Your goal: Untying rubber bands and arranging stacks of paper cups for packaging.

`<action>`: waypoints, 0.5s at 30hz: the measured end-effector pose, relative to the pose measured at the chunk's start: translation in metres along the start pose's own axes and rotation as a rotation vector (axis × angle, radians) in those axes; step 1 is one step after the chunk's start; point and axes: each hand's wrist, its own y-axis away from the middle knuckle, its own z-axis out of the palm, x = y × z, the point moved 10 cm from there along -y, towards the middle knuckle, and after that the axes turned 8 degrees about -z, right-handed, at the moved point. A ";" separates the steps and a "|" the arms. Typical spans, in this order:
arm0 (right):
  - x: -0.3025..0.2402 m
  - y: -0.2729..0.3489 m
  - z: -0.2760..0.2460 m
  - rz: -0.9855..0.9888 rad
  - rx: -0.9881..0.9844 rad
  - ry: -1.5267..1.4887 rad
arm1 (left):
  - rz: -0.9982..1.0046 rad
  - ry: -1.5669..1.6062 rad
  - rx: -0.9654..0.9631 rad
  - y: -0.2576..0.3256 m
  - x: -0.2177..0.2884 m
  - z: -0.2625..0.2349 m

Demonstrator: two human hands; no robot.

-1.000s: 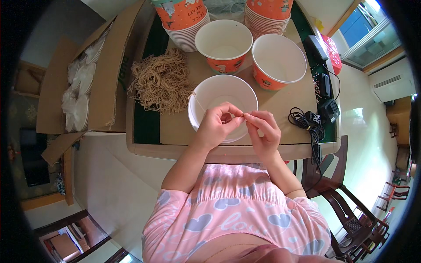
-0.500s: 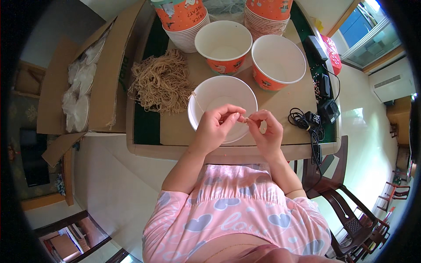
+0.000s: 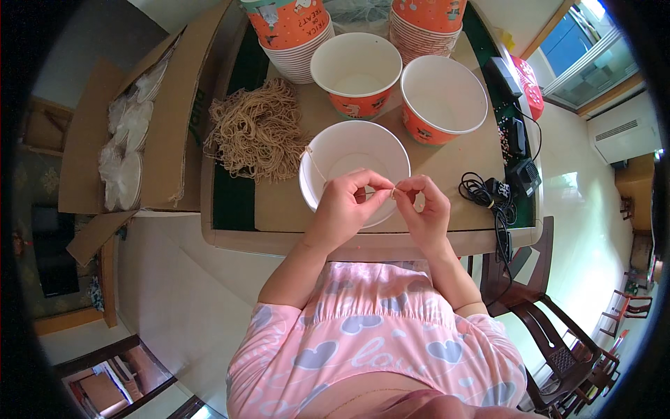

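Both hands meet above the near right rim of a white paper bucket (image 3: 328,143), whose mouth faces up. A thin beige cord (image 3: 316,163) is fastened at the bucket's left rim and runs across the opening to my fingers. My left hand (image 3: 347,202) pinches the cord between thumb and forefinger. Fingertips touching it, my right hand (image 3: 424,209) also pinches the cord, where a small loop or knot shows. Exactly how the cord is wound there is partly hidden by the fingers. A tangled heap of beige cords (image 3: 255,129) lies to the left.
Two upright orange-and-white buckets (image 3: 356,66) (image 3: 444,94) stand behind. Farther back are bucket stacks (image 3: 289,35) (image 3: 427,31). An open cardboard box (image 3: 178,126) with wrapped white lids (image 3: 131,150) stands left. Black cables and adapters (image 3: 488,195) lie along the table's right side.
My left fingertips have shifted slightly right, closer to the right fingertips. Both hands still pinch the cord; the buckets and the cord heap stay put.
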 end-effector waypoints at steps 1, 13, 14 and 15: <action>0.000 0.000 0.000 0.000 -0.001 -0.001 | 0.034 -0.018 0.000 0.001 0.002 0.000; -0.015 -0.006 0.009 -0.036 -0.113 0.199 | -0.042 0.068 0.054 0.004 -0.008 -0.020; -0.016 -0.007 0.007 -0.043 -0.098 0.215 | -0.049 0.078 0.040 0.004 -0.007 -0.020; -0.018 -0.007 0.006 -0.049 -0.085 0.231 | -0.049 0.078 0.041 0.004 -0.005 -0.020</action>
